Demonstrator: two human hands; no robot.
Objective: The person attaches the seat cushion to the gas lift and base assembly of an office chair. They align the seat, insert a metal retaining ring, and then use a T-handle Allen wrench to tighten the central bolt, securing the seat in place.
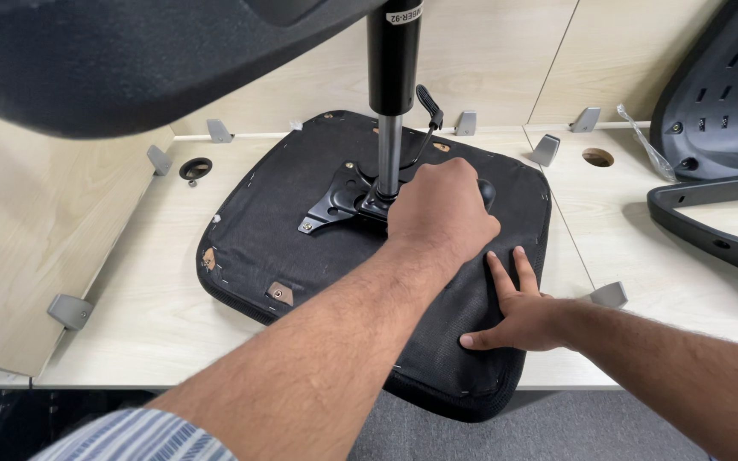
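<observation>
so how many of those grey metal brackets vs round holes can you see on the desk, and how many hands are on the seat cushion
grey brackets: 7, e.g.
round holes: 2, and
hands on the seat cushion: 2, left hand and right hand
total: 11

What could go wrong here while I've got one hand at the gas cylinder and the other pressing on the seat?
1. The seat cushion overhangs the table's front edge; the right hand pressing near that edge might tip it.
2. The left hand sits where the gas cylinder meets the metal plate, so fingers may get pinched.
</observation>
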